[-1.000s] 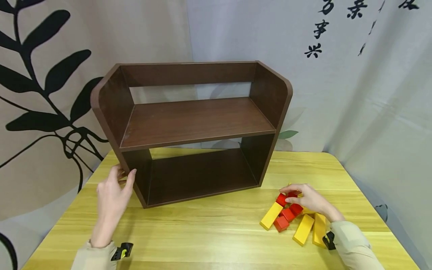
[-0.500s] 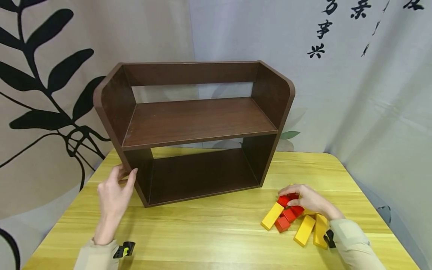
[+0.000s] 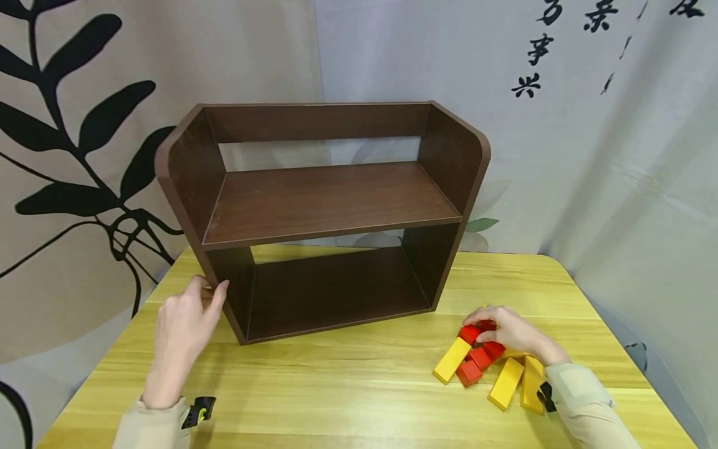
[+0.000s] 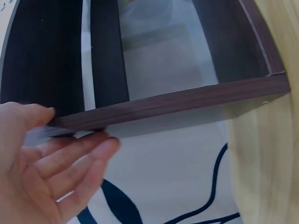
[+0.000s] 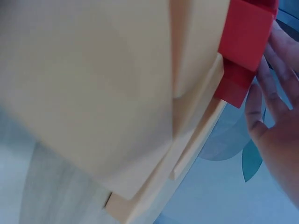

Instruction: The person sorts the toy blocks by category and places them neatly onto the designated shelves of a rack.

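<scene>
A dark brown two-tier wooden shelf (image 3: 331,206) stands upright on the table. My left hand (image 3: 182,340) holds the lower left side panel, thumb at its front edge and fingers on the outer side. The left wrist view shows this hand (image 4: 60,161) straddling the panel's edge (image 4: 187,100). My right hand (image 3: 513,330) rests on a pile of red blocks (image 3: 478,358) and yellow blocks (image 3: 506,383) at the right. In the right wrist view, its loosely extended fingers lie against a red block (image 5: 245,35); part of the pile is hidden under the hand.
The yellowish wooden table (image 3: 336,386) carries the shelf and blocks. Behind hangs a pale curtain (image 3: 617,156) with black plant shapes and written characters. A black curved thing (image 3: 19,411) shows at the lower left edge.
My left wrist has shifted slightly left while the fingertips stay at the panel. The right hand keeps nearly the same place on the blocks. The head view has shifted a little.
</scene>
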Demonstrator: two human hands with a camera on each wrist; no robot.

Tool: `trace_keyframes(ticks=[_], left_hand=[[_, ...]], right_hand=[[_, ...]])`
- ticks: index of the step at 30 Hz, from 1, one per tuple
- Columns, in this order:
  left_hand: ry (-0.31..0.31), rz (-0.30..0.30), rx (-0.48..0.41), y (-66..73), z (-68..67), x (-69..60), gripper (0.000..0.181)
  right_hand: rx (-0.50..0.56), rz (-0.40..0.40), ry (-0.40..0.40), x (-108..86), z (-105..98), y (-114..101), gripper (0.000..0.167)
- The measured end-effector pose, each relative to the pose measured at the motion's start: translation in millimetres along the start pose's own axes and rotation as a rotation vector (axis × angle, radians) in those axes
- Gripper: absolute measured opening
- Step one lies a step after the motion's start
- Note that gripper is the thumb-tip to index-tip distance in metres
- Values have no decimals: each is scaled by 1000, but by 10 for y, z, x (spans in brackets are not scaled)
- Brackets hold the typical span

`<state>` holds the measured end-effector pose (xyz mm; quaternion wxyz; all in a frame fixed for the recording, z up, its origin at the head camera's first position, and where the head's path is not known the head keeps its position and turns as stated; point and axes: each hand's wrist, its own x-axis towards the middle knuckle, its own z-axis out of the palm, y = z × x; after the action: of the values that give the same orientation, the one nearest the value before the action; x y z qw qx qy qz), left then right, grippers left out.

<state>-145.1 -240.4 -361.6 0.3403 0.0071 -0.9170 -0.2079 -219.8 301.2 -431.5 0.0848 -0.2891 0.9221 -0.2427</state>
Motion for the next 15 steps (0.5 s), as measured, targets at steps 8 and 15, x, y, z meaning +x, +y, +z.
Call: trace_keyframes(ticks=[8, 15], left_hand=[[-106, -8, 57, 57, -69, 35, 27], [-115, -4, 51, 71, -74, 53, 25]], right_hand=[[10, 18, 33, -4, 22, 31, 29], [57, 29, 85, -20, 34, 38, 28]])
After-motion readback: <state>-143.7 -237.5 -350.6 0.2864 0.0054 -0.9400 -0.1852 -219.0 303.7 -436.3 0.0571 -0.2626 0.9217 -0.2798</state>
